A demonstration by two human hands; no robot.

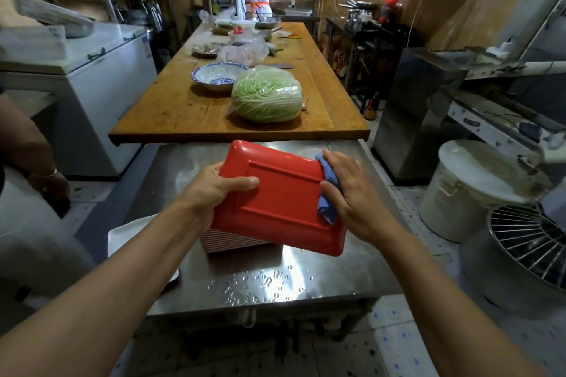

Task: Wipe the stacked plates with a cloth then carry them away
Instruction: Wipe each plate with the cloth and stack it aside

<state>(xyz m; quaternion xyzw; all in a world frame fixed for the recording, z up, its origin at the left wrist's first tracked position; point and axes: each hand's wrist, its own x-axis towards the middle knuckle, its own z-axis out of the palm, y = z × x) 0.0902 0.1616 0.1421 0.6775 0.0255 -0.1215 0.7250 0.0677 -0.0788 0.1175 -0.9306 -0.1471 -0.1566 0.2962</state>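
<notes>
A red rectangular plate point(283, 197) is held bottom-up and tilted above the steel table point(321, 278). My left hand point(216, 185) grips its left edge, thumb lying across the underside. My right hand point(349, 190) presses a blue cloth point(328, 193) against the plate's right side, fingers wrapped round the cloth. Below the plate stands a stack of several plates point(235, 240), its striped edges showing; most of the stack is hidden by the raised plate.
Water drops lie on the steel table's front. A white tray point(128, 237) sits at the left. Beyond is a wooden table point(183, 113) with a wrapped cabbage point(266, 95) and a bowl point(214, 75). Another person's arm point(36, 162) is at left; a white bucket point(471, 190) at right.
</notes>
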